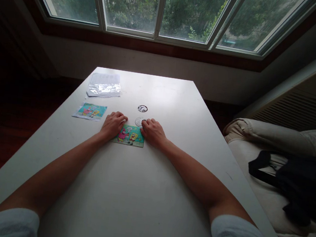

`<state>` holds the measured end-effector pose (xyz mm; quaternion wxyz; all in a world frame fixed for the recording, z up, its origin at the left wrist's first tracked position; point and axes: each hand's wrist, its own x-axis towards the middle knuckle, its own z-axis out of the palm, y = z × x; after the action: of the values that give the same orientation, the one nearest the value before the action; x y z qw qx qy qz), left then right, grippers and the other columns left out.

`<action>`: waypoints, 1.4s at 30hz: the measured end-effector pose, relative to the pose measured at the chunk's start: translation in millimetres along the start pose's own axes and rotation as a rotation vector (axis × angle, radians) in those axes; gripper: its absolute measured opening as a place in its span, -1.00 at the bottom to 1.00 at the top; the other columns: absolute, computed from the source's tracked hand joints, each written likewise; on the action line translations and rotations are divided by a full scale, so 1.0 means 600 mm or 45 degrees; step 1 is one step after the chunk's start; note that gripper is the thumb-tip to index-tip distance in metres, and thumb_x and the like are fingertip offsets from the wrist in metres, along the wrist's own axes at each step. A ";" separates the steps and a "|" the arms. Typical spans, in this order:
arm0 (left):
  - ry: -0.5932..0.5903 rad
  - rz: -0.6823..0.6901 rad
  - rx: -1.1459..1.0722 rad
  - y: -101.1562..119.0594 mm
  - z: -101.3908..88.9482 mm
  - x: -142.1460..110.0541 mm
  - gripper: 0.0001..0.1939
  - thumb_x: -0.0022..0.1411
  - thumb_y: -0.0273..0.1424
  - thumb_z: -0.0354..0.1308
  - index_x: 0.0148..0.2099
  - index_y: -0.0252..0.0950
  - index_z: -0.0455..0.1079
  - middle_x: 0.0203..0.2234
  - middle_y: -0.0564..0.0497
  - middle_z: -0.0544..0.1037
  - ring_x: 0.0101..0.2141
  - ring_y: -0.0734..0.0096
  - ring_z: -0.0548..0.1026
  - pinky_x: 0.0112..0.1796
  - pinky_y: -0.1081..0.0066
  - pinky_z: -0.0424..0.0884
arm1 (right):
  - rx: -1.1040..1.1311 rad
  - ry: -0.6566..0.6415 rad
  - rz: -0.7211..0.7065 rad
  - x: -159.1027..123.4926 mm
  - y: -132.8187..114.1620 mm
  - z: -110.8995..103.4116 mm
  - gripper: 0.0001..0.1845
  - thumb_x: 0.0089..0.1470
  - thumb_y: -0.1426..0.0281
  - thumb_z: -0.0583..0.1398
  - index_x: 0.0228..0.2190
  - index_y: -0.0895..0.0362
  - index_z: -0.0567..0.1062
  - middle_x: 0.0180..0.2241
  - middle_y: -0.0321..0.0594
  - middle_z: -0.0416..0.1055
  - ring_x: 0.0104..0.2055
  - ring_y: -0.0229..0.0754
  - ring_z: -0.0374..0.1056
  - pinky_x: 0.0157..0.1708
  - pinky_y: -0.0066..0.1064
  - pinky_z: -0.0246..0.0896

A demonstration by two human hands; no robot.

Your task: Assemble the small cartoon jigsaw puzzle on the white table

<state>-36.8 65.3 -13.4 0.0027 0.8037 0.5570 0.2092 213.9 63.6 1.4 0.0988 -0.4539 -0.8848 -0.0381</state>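
Observation:
A small cartoon jigsaw puzzle [129, 137] lies flat on the white table, its pieces joined into a rectangle. My left hand [113, 124] rests at its upper left corner, fingers curled against the edge. At the upper right corner, my right hand [154, 132] has its fingers bent against the puzzle's side. Both hands partly cover the corners. Just beyond the puzzle, a clear round disc [139, 122] lies flat, partly behind my right fingertips. To the left is a paper picture [90, 111] with a matching cartoon scene.
Papers with a shiny plastic sleeve [104, 85] lie at the table's far left. A round opening [142, 108] is set in the white table [131, 192]. On the right, a dark bag [300, 182] lies on a pale sofa [270, 138]. Windows [131, 3] stand beyond.

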 end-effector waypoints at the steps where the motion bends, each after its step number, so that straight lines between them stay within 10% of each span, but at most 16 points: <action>1: -0.002 0.000 -0.002 0.000 0.000 0.000 -0.72 0.40 -0.35 -0.01 0.00 -0.13 0.50 -0.05 -0.09 0.48 -0.02 0.09 0.38 0.01 0.12 0.31 | 0.010 -0.003 0.000 0.000 0.000 0.000 -0.74 0.32 0.24 0.10 -0.09 0.13 0.43 -0.10 -0.02 0.43 -0.06 0.02 0.24 -0.14 -0.24 0.09; 42: -0.013 0.000 0.014 0.002 -0.001 0.001 -0.72 0.40 -0.35 -0.01 0.00 -0.13 0.50 -0.04 -0.10 0.48 -0.03 0.08 0.38 -0.02 0.11 0.30 | 0.199 -0.056 0.021 0.005 0.019 0.008 -0.85 0.31 0.35 0.10 -0.14 0.09 0.43 -0.16 -0.11 0.44 -0.12 -0.07 0.26 -0.17 -0.30 0.09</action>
<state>-36.0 65.2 -12.3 0.0010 0.8048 0.5581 0.2020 220.8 73.6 -2.8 0.1148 -0.4527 -0.8833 0.0418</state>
